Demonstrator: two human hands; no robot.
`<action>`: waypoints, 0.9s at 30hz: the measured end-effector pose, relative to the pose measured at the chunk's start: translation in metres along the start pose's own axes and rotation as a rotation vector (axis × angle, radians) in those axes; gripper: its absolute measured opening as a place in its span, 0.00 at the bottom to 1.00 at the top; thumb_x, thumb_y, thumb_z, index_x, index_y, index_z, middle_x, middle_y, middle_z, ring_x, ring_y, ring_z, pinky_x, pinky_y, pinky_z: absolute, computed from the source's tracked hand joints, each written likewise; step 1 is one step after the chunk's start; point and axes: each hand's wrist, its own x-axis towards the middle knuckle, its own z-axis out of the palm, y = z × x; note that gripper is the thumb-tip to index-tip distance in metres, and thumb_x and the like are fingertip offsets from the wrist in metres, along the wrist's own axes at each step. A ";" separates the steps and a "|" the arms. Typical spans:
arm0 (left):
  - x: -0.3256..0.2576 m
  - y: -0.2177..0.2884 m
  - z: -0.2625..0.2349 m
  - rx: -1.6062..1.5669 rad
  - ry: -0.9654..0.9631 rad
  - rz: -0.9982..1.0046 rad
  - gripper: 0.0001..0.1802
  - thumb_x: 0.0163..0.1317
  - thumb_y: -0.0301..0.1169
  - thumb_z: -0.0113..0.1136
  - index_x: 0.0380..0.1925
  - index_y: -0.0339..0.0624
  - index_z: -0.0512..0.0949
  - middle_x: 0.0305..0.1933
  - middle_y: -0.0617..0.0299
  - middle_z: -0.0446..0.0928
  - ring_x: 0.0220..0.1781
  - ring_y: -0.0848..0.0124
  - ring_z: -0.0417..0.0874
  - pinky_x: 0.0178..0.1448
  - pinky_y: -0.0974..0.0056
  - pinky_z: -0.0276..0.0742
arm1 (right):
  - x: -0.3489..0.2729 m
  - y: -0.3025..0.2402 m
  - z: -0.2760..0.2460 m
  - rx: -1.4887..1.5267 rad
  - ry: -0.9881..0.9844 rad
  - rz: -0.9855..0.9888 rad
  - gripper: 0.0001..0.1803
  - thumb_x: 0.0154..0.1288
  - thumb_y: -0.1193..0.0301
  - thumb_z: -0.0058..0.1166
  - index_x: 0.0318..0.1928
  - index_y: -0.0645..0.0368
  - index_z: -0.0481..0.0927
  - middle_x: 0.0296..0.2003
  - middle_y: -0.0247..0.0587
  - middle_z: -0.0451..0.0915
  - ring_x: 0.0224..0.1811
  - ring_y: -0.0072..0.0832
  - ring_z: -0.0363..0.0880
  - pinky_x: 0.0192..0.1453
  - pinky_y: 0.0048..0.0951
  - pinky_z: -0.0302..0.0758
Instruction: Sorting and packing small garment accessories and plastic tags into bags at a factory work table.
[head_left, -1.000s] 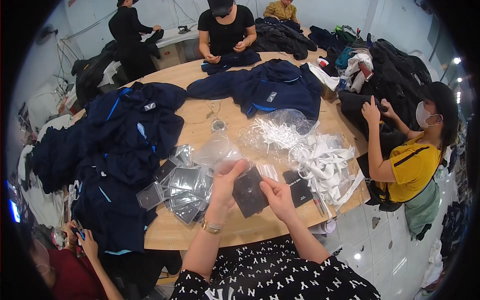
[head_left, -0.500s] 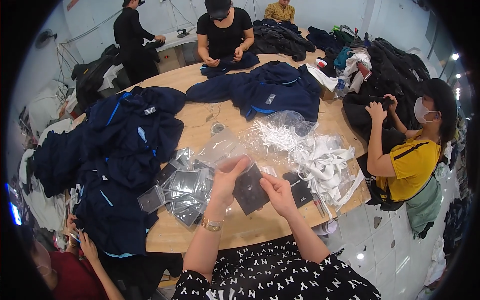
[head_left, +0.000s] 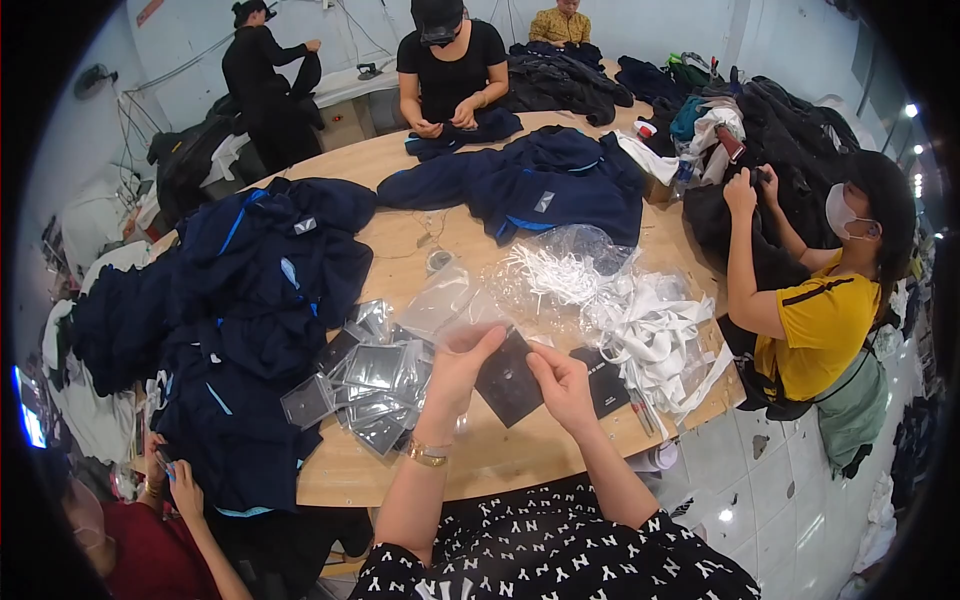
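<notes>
Round bench (head_left: 400, 265) with goods spread before the person's two hands.

The card (head_left: 508, 378) sits between the left hand (head_left: 462, 365) and right hand (head_left: 560, 385); a heap of small bags (head_left: 365, 385) lies left of it, a tangle of cords (head_left: 640, 320) right, perhaps partly inside a loose bag. Jackets (head_left: 250, 300) pile further left, another jacket (head_left: 540, 185) behind.

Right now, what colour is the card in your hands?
Black, the card shows best in the head view.

1. This is a garment workshop — several people sit around one big round wooden table (head_left: 400, 160).
2. Piles of navy jackets (head_left: 250, 290), white cords (head_left: 640, 320) and small clear bags (head_left: 370, 385) cover it.
</notes>
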 end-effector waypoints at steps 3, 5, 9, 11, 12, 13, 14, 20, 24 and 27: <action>-0.004 -0.007 -0.001 0.074 -0.001 0.010 0.13 0.54 0.31 0.61 0.37 0.35 0.78 0.35 0.62 0.79 0.37 0.76 0.77 0.41 0.72 0.71 | -0.003 -0.002 0.000 -0.109 0.020 -0.007 0.15 0.63 0.74 0.47 0.49 0.66 0.73 0.24 0.26 0.75 0.24 0.08 0.67 0.26 0.11 0.63; -0.004 -0.006 -0.004 0.078 -0.047 -0.025 0.16 0.55 0.32 0.60 0.41 0.35 0.76 0.38 0.61 0.78 0.40 0.76 0.76 0.44 0.72 0.71 | -0.003 0.001 0.004 -0.006 0.120 -0.002 0.17 0.63 0.75 0.47 0.52 0.65 0.70 0.22 0.26 0.74 0.22 0.07 0.65 0.24 0.09 0.60; -0.016 -0.004 0.005 -0.198 -0.122 0.041 0.25 0.59 0.32 0.55 0.54 0.32 0.65 0.48 0.57 0.73 0.46 0.73 0.75 0.47 0.71 0.71 | -0.001 -0.008 0.002 0.072 0.161 -0.010 0.18 0.63 0.76 0.46 0.55 0.64 0.68 0.24 0.30 0.76 0.24 0.08 0.68 0.25 0.09 0.63; -0.023 -0.010 0.002 -0.242 -0.207 0.134 0.27 0.59 0.33 0.53 0.57 0.32 0.62 0.51 0.57 0.71 0.49 0.72 0.74 0.49 0.70 0.70 | 0.004 -0.012 0.008 0.280 0.199 -0.004 0.18 0.64 0.76 0.43 0.55 0.65 0.67 0.31 0.35 0.78 0.28 0.11 0.72 0.30 0.12 0.69; -0.025 -0.013 -0.001 -0.285 -0.296 0.226 0.29 0.60 0.33 0.51 0.59 0.33 0.58 0.54 0.57 0.70 0.52 0.71 0.72 0.52 0.68 0.69 | 0.005 -0.016 0.011 0.282 0.195 -0.003 0.18 0.64 0.76 0.43 0.55 0.65 0.67 0.31 0.35 0.78 0.28 0.11 0.72 0.30 0.12 0.69; -0.025 -0.018 -0.004 -0.405 -0.295 0.203 0.29 0.52 0.27 0.56 0.56 0.32 0.63 0.52 0.56 0.70 0.53 0.69 0.72 0.57 0.66 0.66 | 0.005 -0.018 0.013 0.395 0.210 0.050 0.18 0.65 0.76 0.43 0.55 0.65 0.67 0.34 0.38 0.78 0.30 0.13 0.74 0.33 0.13 0.71; -0.027 -0.022 -0.004 -0.406 -0.292 0.203 0.29 0.52 0.27 0.56 0.56 0.32 0.63 0.52 0.56 0.70 0.53 0.69 0.72 0.57 0.66 0.66 | 0.005 -0.020 0.015 0.509 0.223 0.103 0.18 0.65 0.77 0.42 0.55 0.65 0.67 0.38 0.40 0.78 0.33 0.15 0.75 0.36 0.15 0.73; -0.026 -0.038 0.005 0.453 0.176 0.567 0.25 0.43 0.27 0.66 0.45 0.35 0.73 0.42 0.54 0.77 0.44 0.67 0.78 0.48 0.66 0.72 | -0.007 -0.026 0.024 0.488 0.141 0.156 0.19 0.65 0.77 0.41 0.56 0.65 0.65 0.40 0.41 0.77 0.35 0.16 0.75 0.39 0.16 0.73; -0.033 -0.031 0.001 0.591 0.202 0.599 0.21 0.45 0.30 0.64 0.41 0.35 0.74 0.38 0.56 0.78 0.39 0.67 0.80 0.42 0.64 0.74 | -0.011 -0.032 0.030 0.447 0.080 0.171 0.20 0.65 0.77 0.41 0.58 0.65 0.64 0.39 0.41 0.77 0.35 0.16 0.76 0.39 0.16 0.73; -0.035 -0.040 -0.003 0.356 0.151 0.460 0.19 0.50 0.34 0.62 0.41 0.35 0.74 0.37 0.57 0.78 0.39 0.68 0.80 0.42 0.64 0.74 | -0.011 -0.035 0.031 0.476 0.070 0.187 0.21 0.65 0.77 0.40 0.59 0.65 0.62 0.38 0.41 0.78 0.34 0.16 0.76 0.38 0.16 0.73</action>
